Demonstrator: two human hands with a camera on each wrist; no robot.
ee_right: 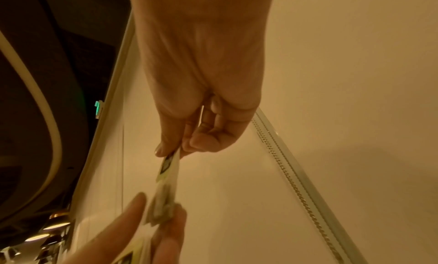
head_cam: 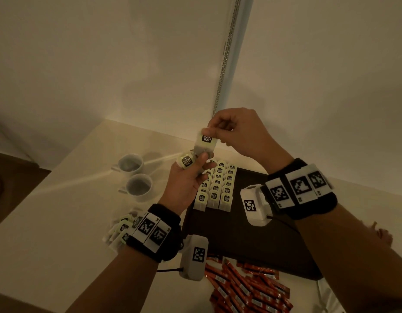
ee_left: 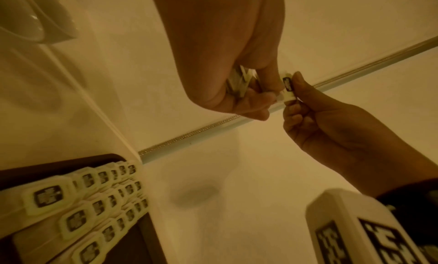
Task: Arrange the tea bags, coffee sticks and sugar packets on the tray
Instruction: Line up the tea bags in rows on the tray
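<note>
Pale tabletop [head_cam: 48, 222] w/ dark tray [head_cam: 252, 233], corner walls [head_cam: 105, 53].

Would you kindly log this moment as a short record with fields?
right hand: pinches one tea bag by its tag end, raised above the tray
left hand: holds more tea bags
tray: dark, three rows of tea bags at its far left
coffee sticks: loose heap off tray, near side
cups: two, left of tray

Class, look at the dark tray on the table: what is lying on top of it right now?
On the dark tray, three rows of tea bags fill the far left corner. The rest that shows is bare. The right hand and its wrist camera cover part of the tray.
</note>
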